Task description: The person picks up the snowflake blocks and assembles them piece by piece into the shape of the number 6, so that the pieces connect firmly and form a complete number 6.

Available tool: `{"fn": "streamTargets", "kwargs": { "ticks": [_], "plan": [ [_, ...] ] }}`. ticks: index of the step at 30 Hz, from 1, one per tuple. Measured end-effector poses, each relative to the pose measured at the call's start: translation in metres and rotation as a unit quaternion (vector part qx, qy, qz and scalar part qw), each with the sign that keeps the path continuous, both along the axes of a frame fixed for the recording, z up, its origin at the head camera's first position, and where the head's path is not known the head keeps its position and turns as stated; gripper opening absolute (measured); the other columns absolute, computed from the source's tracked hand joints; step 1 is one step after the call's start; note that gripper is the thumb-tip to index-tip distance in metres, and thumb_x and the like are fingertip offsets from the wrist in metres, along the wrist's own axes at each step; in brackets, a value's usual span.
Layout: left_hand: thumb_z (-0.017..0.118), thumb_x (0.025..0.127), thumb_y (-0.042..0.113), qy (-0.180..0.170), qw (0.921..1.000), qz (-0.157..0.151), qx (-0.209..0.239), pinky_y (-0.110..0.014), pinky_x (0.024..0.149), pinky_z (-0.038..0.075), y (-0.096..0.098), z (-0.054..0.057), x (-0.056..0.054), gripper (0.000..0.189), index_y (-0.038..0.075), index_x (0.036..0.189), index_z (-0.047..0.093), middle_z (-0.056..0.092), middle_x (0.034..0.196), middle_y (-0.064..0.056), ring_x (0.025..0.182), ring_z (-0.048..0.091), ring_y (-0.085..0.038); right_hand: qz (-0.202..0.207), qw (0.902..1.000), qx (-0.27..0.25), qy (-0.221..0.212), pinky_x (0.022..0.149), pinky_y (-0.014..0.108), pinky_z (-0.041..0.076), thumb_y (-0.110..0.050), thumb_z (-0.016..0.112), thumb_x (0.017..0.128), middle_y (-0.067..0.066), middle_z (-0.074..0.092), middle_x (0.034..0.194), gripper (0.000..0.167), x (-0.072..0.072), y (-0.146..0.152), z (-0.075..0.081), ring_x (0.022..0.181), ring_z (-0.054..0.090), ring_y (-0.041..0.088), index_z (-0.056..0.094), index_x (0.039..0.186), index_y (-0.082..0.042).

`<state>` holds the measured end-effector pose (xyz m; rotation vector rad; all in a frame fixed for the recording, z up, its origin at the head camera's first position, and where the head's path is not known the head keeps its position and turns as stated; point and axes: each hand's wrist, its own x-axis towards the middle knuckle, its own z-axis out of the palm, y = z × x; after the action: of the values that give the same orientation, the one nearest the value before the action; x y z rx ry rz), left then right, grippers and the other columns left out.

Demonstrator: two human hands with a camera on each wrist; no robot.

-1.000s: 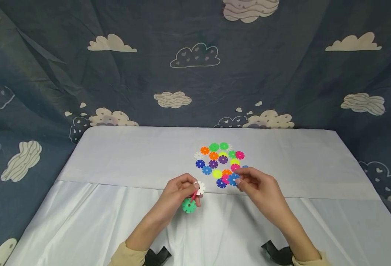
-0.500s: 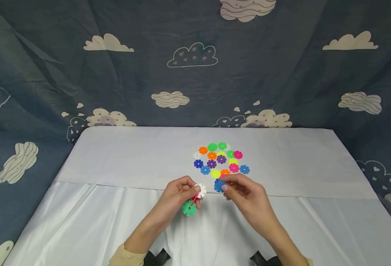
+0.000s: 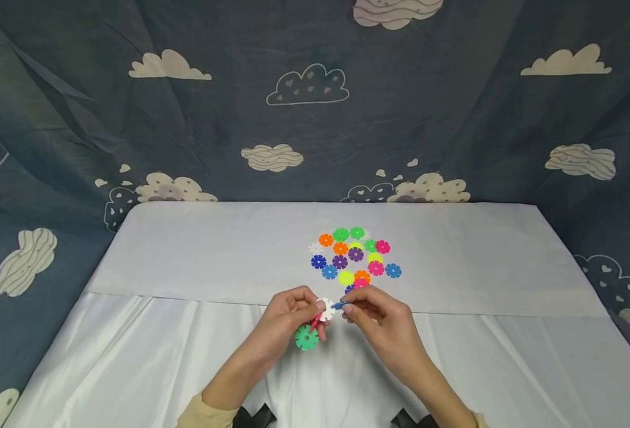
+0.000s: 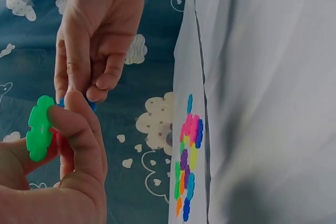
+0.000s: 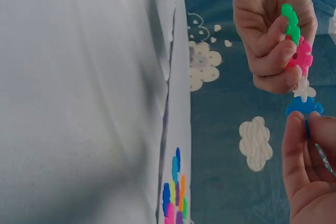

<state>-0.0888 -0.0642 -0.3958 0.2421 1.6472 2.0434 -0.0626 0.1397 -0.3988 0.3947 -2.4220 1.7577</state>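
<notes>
My left hand point(image 3: 288, 315) grips a short chain of interlocking plastic discs with notched rims. In it are a white disc point(image 3: 328, 310), a pink disc point(image 5: 303, 57) and a green disc point(image 3: 306, 337), the green one hanging lowest in the head view. Thumb and fingers of my right hand point(image 3: 386, 321) pinch a blue disc point(image 5: 304, 106), seen edge-on in the head view. Its rim meets the white disc's rim, the two turned crosswise to each other. In the left wrist view fingers cover most of the blue disc, while the green disc point(image 4: 40, 129) shows plainly.
Beyond the hands, several loose discs lie in a loose cluster on the white-covered table, among them a purple disc point(image 3: 355, 254), an orange disc point(image 3: 326, 240) and another blue disc point(image 3: 393, 270). A dark cloud-patterned cloth point(image 3: 315, 131) hangs behind the table point(image 3: 213, 249).
My right hand has carried the blue disc left from the cluster's near edge to the white disc, turning it edge-on. My left hand stays nearly in place with the chain.
</notes>
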Motion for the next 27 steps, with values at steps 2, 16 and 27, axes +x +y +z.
{"fn": "streamTargets", "kwargs": {
  "ticks": [2,16,27],
  "plan": [
    [0.059,0.099,0.016,-0.004,1.0,0.004,0.008,-0.024,0.06,0.049,0.001,-0.001,0.0,0.02,-0.003,0.093,0.054,0.067,0.073,-0.009,0.061,0.065,-0.016,-0.002,0.9999,-0.002,0.017,0.075,0.031,0.057,0.0,0.071,0.087,-0.005,0.065,0.091,0.022,0.0,-0.001,-0.002,0.079,0.067,0.02,0.069,0.099,-0.018],
    [0.055,0.1,0.013,-0.027,0.9991,-0.031,0.014,-0.028,0.066,0.053,0.002,-0.006,0.002,0.016,-0.001,0.093,0.053,0.066,0.077,-0.014,0.063,0.065,-0.019,0.023,0.9984,-0.004,0.051,0.084,0.03,0.054,-0.006,0.07,0.09,-0.006,0.065,0.096,0.017,-0.002,-0.004,-0.009,0.087,0.066,0.015,0.07,0.102,-0.018],
    [0.057,0.099,0.018,0.014,0.9977,-0.009,-0.065,-0.026,0.068,0.045,-0.003,-0.003,-0.004,0.021,-0.001,0.094,0.057,0.07,0.078,-0.006,0.073,0.061,-0.015,-0.048,0.9879,0.12,-0.086,0.077,0.026,0.055,-0.009,0.07,0.092,0.005,0.065,0.115,0.027,-0.02,0.023,-0.003,0.096,0.063,0.017,0.066,0.118,-0.014]
  ]
}}
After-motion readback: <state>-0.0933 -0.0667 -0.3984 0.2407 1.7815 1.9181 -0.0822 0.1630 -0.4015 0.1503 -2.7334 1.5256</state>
